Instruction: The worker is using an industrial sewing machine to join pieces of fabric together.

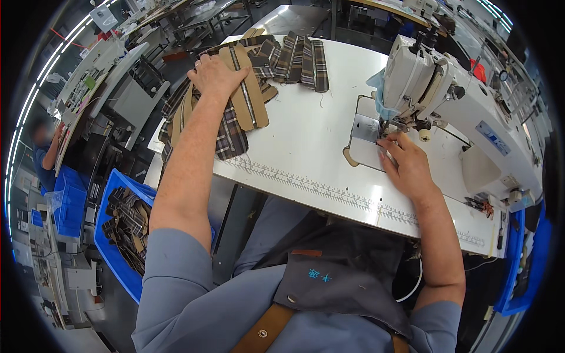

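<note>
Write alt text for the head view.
A person's left hand lies on tan and plaid fabric pieces on a white table; the right hand is by the needle area of a sewing machine. A blue bin holds more.

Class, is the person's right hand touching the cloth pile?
Apart: the head view shows a broad stretch of white tabletop between the right hand and the cloth pile.

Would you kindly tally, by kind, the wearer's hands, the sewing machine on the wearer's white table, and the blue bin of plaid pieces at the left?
Hands: 2 (left hand, right hand)
Sewing machine: 1
Blue bin of plaid pieces: 1
Total: 4
</note>
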Available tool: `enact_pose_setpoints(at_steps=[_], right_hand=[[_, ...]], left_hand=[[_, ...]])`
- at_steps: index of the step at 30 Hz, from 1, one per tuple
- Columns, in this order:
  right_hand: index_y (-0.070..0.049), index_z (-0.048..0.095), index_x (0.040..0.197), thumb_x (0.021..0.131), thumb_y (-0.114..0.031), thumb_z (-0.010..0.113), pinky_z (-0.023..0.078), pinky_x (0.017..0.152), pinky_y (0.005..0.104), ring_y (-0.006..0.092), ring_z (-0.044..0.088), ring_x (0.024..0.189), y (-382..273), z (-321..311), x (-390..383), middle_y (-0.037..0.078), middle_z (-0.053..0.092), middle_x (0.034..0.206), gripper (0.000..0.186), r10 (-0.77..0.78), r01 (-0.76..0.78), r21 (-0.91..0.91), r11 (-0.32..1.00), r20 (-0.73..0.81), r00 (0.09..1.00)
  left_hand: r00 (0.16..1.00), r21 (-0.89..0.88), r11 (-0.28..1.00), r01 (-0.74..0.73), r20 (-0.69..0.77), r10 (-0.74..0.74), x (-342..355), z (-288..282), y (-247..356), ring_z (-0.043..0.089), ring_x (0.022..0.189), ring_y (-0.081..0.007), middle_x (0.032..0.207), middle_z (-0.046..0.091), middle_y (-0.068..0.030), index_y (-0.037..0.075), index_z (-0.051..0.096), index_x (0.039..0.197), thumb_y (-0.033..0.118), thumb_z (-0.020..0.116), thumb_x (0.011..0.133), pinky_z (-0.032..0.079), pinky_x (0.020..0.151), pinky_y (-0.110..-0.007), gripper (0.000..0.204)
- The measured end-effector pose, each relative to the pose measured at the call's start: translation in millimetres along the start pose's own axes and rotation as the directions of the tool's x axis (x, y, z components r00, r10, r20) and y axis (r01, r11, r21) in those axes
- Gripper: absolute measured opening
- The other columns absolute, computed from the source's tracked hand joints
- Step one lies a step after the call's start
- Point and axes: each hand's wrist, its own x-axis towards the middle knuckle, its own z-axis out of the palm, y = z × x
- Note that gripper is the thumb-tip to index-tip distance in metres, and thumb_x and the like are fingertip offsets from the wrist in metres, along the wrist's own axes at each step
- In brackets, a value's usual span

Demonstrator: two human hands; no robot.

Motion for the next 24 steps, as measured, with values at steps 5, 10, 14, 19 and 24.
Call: enact_pose_setpoints(at_steps=[5, 10, 14, 19, 24], right_hand=[[-0.005, 0.075, 0.112, 0.092, -0.014, 0.070, 0.057, 0.078, 0.0423, 0.0320, 0.069, 0.092, 2.7, 2.7, -3.0, 0.012, 0.068, 0.110, 0.023, 0.010, -0.010, -0.010, 1.000, 0.003, 1.000], [-0.005, 0.075, 0.111, 0.092, -0.014, 0.071, 0.058, 0.078, 0.0420, 0.0314, 0.070, 0.093, 0.7, 1.0, -3.1, 0.011, 0.068, 0.111, 0.022, -0.009, 0.009, -0.013, 1.000, -0.010, 1.000], [-0.006, 0.075, 0.110, 0.091, -0.014, 0.071, 0.058, 0.078, 0.0417, 0.0311, 0.070, 0.093, 3.2, 3.2, -4.9, 0.011, 0.068, 0.111, 0.021, -0.016, 0.016, -0.017, 1.000, -0.020, 1.000], [-0.006, 0.075, 0.108, 0.090, -0.013, 0.071, 0.058, 0.077, 0.0413, 0.0312, 0.070, 0.093, 3.4, 2.7, -2.7, 0.010, 0.068, 0.109, 0.020, -0.058, 0.058, 0.006, 0.998, -0.034, 0.998], [-0.004, 0.074, 0.110, 0.091, -0.016, 0.073, 0.059, 0.077, 0.0385, 0.0289, 0.072, 0.093, 1.6, -6.0, -6.8, 0.012, 0.070, 0.108, 0.022, -0.092, 0.096, 0.076, 0.992, -0.049, 0.995]], left_hand=[[1.000, 0.001, 1.000, 0.008, -0.023, -0.008, -6.0, -0.1, 10.8, 0.058, 0.127, -0.0308, 0.129, 0.061, -0.0139, -0.001, 0.069, 0.126, 0.079, 0.075, 0.071, 0.043, 0.103, -0.050, 0.097], [0.986, -0.150, 0.977, 0.151, 0.090, -0.139, 4.6, 5.2, 3.7, 0.055, 0.132, -0.0328, 0.135, 0.058, -0.0155, -0.002, 0.066, 0.132, 0.081, 0.076, 0.069, 0.041, 0.107, -0.052, 0.104], [0.976, -0.092, 0.980, 0.177, 0.146, -0.163, 21.8, 3.4, 12.1, 0.052, 0.134, -0.0324, 0.140, 0.055, -0.0140, 0.001, 0.066, 0.134, 0.074, 0.076, 0.074, 0.040, 0.109, -0.052, 0.095], [0.987, -0.472, 0.881, 0.038, 0.154, 0.040, 37.6, -4.1, 1.9, 0.068, 0.118, -0.0343, 0.123, 0.072, -0.0192, 0.008, 0.071, 0.129, 0.043, 0.075, 0.081, 0.049, 0.106, -0.045, 0.060], [0.873, -0.597, 0.661, -0.454, -0.152, 0.463, -54.2, -72.6, 65.3, 0.073, 0.093, -0.0418, 0.097, 0.074, -0.0260, 0.003, 0.070, 0.114, 0.018, 0.066, 0.083, 0.058, 0.084, -0.046, 0.035]])
